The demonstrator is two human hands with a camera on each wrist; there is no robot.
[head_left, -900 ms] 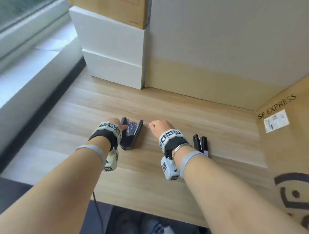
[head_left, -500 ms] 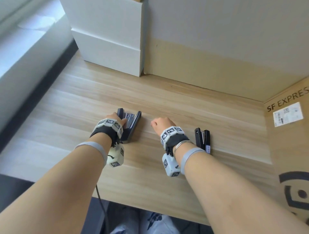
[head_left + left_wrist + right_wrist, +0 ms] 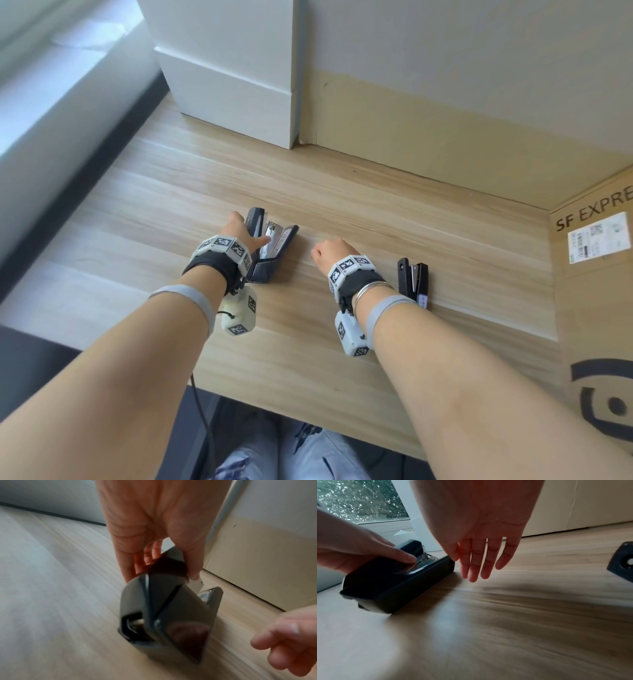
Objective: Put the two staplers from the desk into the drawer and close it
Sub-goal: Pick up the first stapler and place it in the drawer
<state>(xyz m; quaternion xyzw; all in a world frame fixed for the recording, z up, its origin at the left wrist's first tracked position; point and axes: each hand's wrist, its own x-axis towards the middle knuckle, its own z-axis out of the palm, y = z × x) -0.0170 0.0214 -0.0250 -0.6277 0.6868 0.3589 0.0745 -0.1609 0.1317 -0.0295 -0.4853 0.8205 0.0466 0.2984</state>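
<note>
1. Left hand [image 3: 239, 233]: thumb and fingers clasp the top arm of the large stapler [image 3: 274, 250], which lies on the desk [image 3: 376, 219], hinged open, staple channel exposed.
2. Right hand [image 3: 329, 250]: holds nothing; fingers hang relaxed and straight just beside the large stapler, apart from it.
3. Small stapler [image 3: 412, 281]: lies on the desk right of the right wrist, untouched.
4. Drawer: not in view.
5. Risk: lifted by the top arm alone, the base may swing wider, spill staples or slip free. Bare channel edge near the thumb could nick it.
</note>
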